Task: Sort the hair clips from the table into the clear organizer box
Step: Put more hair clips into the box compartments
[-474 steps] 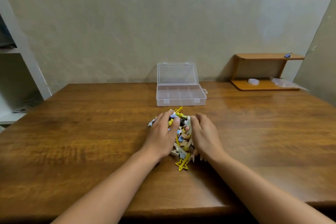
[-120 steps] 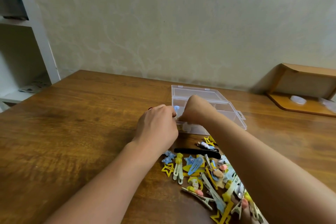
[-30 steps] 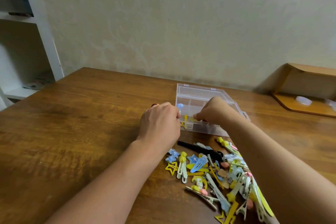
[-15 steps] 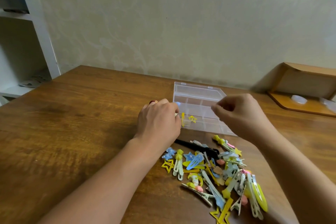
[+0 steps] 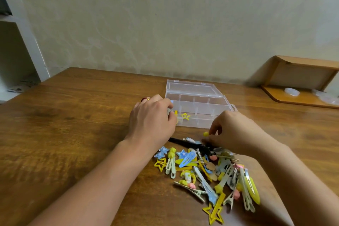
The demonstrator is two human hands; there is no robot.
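Pinching a small yellow clip [image 5: 205, 134] at the far edge of the pile [image 5: 207, 169], the right hand [image 5: 233, 130] has dropped from the box [image 5: 197, 108] to the desk [image 5: 73, 134]. The left hand [image 5: 152, 119], fingers curled, steadies the box's near-left corner, where a yellow star clip [image 5: 185, 116] now lies, so sorting has barely begun.

Wooden table [image 5: 69, 134] bears clear organizer box [image 5: 198, 97] and hair clips [image 5: 201, 169]

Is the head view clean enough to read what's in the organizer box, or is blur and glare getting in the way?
Head view: mostly sharp; the yellow star clip reads clearly through the clear organizer box, no strong glare. Right hand slightly motion-blurred. Wide-angle distortion bends the white shelf at frame edge. Soft, even light, faint shadows.
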